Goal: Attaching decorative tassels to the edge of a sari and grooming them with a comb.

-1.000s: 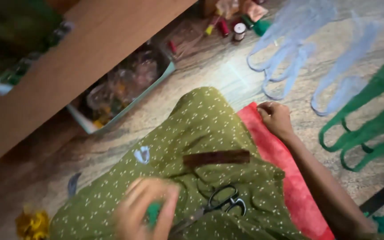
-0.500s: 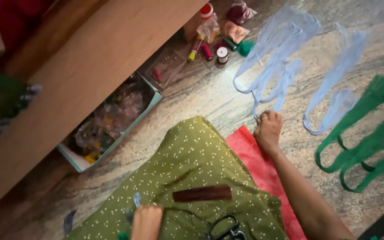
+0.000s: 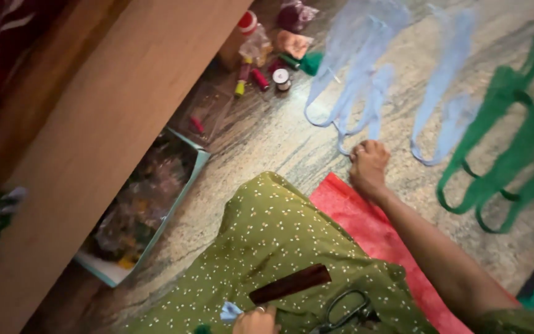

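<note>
An olive green cloth with small white dots [image 3: 279, 247] lies spread on the stone floor, over a red cloth [image 3: 366, 222]. A dark brown flat strip [image 3: 290, 284] and black-handled scissors [image 3: 344, 309] rest on the green cloth. My right hand [image 3: 369, 167] rests on the floor just past the red cloth's far corner, fingers curled, nothing seen in it. Only the top of my left hand [image 3: 254, 321] shows at the bottom edge, beside a small pale blue piece [image 3: 230, 311]; its grip is hidden.
A wooden board [image 3: 112, 136] slants across the left. Under it sit a teal-rimmed tray of odds and ends [image 3: 149, 210] and thread spools [image 3: 261, 77]. Pale blue cloth cut-outs [image 3: 353, 80] and green cloth cut-outs [image 3: 508, 154] lie on the floor to the right.
The view has shifted, so the cloths sit lower in frame. My left hand has sunk to the bottom edge. My right hand has stayed at the red cloth's corner.
</note>
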